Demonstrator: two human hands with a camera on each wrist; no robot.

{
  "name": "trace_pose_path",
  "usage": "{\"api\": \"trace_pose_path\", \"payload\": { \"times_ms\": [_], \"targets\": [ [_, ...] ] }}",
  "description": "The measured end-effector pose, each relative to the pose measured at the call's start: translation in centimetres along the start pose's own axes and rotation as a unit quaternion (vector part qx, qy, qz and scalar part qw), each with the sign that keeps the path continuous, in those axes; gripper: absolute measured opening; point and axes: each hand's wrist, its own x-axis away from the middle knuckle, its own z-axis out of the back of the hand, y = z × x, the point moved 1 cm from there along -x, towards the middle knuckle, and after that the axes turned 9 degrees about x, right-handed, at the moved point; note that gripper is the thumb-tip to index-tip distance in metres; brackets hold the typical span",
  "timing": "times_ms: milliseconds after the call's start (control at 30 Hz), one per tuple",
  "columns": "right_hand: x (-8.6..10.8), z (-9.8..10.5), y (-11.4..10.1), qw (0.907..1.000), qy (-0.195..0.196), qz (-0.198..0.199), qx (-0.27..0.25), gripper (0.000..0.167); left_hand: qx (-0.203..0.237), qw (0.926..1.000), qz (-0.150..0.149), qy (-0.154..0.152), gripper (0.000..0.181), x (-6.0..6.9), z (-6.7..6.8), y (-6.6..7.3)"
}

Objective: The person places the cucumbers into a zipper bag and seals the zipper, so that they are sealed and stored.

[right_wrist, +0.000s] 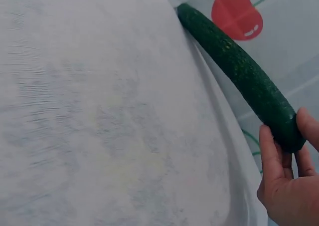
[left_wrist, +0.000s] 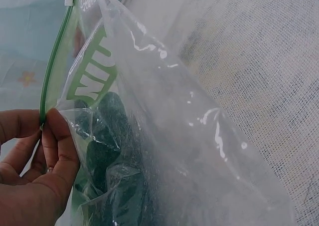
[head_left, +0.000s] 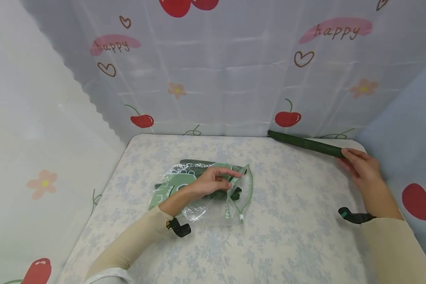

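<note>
A long dark green cucumber point(head_left: 305, 144) slants along the table's back right, its near end pinched between the thumb and fingers of my right hand point(head_left: 363, 169). In the right wrist view the cucumber point(right_wrist: 239, 71) points away from that hand point(right_wrist: 291, 186). Left of centre lies a clear zip bag point(head_left: 195, 211) with a green printed pattern and several cucumbers point(head_left: 236, 194) inside. My left hand point(head_left: 213, 182) pinches the bag's mouth by its green zip strip point(left_wrist: 50, 81), the mouth facing right. Through the film, the cucumber ends point(left_wrist: 107, 131) show dark green in the left wrist view.
The table point(head_left: 291, 228) has a pale blue floral cloth. A white slider point(head_left: 241, 217) sits at the near end of the bag's zip. Curtains point(head_left: 220, 86) printed with cherries and hearts hang at the back and both sides. Black straps are on both wrists.
</note>
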Motion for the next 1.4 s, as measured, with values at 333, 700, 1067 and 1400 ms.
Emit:
{"api": "trace_pose_path", "payload": {
  "times_ms": [333,700,1067,1400],
  "targets": [
    [2.5,-1.1,2.3,0.9926,-0.034,0.091,-0.073,0.022,0.001,1.0,0.001,0.0,0.042,-0.1,-0.1,-0.1],
    [4.3,-1.2,3.3,0.9858,-0.017,0.162,-0.04,0.028,0.004,1.0,0.007,-0.002,0.042,-0.1,-0.2,-0.1],
    [7.9,-1.1,3.5,0.9651,-0.103,0.241,0.005,0.036,0.002,1.0,0.0,0.003,0.042,-0.3,-0.1,-0.3],
    [11.6,-0.7,4.4,0.9542,-0.149,0.256,0.04,0.041,0.003,1.0,-0.001,0.004,0.041,-0.4,0.0,-0.2]
  ]
}}
